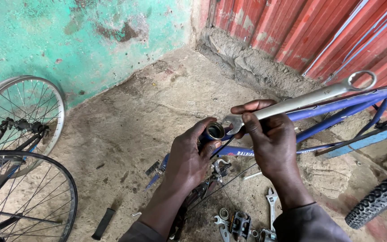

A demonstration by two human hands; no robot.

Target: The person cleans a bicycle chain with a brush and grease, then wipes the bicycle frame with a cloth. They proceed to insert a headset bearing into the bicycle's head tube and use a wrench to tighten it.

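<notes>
The blue steel bicycle frame (337, 112) is held above the concrete floor (157, 112), its long axis running from centre to the right edge. Its round metal shell opening (215, 131) faces the camera, gripped around by the left hand (189, 157). A long silver combination spanner (305, 99) is clamped in the right hand (269, 143), jaw end at the shell, ring end pointing up-right. Open floor lies toward the far corner; spoked wheels (19, 148) stand at the left edge.

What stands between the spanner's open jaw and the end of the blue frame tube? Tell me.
Nothing visible does. The right hand holds the long silver spanner with its open end right at the rim of the blue frame tube, which the left hand grips from below; only bare air lies between them.
</notes>
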